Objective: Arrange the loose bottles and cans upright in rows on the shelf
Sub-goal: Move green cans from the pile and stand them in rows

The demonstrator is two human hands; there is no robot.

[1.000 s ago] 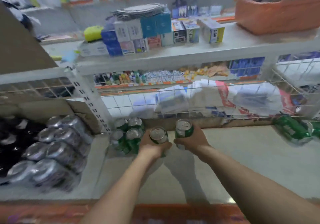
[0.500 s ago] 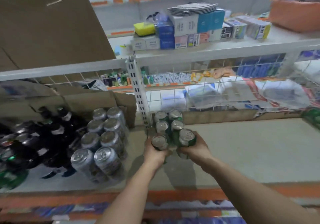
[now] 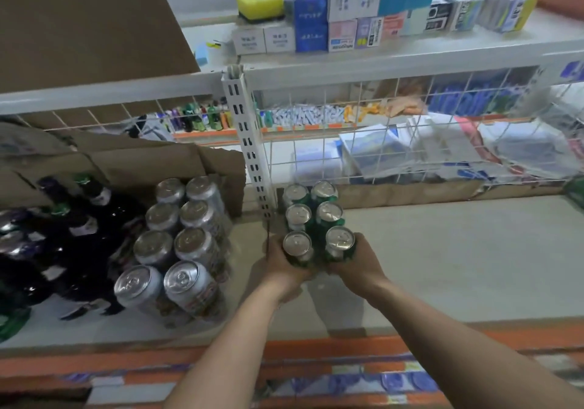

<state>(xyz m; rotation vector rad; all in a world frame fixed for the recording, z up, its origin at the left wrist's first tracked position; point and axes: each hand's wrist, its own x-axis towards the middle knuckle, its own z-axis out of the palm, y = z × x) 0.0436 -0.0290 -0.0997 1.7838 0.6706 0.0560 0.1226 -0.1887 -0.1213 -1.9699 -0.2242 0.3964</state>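
Note:
Several green cans stand upright in two rows on the grey shelf, beside the white perforated upright. My left hand grips the front left green can. My right hand grips the front right green can. Both held cans are upright and pressed against the front of the rows.
Silver cans stand in two rows left of the upright, with dark bottles further left. A cardboard box sits behind them. A wire grid backs the shelf. Small boxes fill the shelf above. Another green item shows at the right edge.
Both hands have carried their green cans left and back to the front of the standing rows. The view swung left and lower.

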